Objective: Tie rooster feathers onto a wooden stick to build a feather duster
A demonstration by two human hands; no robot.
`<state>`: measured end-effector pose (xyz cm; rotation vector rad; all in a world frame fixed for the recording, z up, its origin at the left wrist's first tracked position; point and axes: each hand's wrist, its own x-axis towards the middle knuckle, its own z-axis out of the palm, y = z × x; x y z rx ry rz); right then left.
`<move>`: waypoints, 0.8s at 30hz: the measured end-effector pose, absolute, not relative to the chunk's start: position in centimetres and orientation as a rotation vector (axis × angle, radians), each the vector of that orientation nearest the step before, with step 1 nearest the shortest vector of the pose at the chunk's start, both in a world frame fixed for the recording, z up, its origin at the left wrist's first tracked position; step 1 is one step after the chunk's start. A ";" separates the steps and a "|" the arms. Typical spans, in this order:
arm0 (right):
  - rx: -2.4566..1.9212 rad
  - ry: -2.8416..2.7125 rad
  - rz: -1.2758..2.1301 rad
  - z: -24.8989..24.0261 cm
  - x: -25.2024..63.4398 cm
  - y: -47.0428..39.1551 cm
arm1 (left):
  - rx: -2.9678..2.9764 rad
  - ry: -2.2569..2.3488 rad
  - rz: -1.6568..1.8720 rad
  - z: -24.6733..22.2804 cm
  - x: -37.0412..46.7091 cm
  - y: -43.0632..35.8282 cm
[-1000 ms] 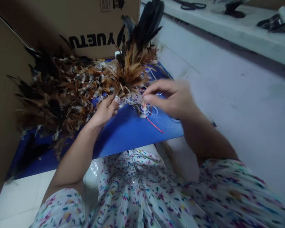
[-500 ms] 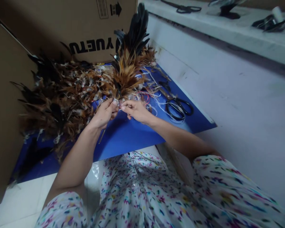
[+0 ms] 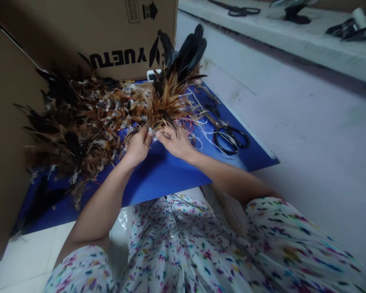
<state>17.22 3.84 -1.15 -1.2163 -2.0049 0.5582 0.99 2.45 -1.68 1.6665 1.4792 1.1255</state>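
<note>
A cardboard box (image 3: pixel 122 34) stands behind the blue bench (image 3: pixel 167 175); a feather pile (image 3: pixel 88 114) lies left. Over the bench, a feather bunch (image 3: pixel 172 91) fans up, its base pinched in the left hand (image 3: pixel 139 145); the right hand (image 3: pixel 176 143) is close beside, its grip unclear. Scissors (image 3: pixel 218 125) lie farther right.

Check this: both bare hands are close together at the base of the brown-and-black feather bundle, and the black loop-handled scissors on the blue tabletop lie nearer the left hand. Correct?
Not quite: the head view shows the black loop-handled scissors on the blue tabletop nearer the bare right hand, not the left hand. The rest holds.
</note>
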 end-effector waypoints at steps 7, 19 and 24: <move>-1.261 -2.080 0.439 -1.3 17.0 3.5 | 2.041 1.856 0.792 -0.8 1.8 2.1; -1.257 -2.209 0.532 2.4 18.9 2.2 | 2.327 2.126 0.320 -0.8 2.5 0.7; -1.143 -2.334 0.457 5.5 19.7 2.2 | 2.437 2.101 0.191 -0.2 3.3 0.1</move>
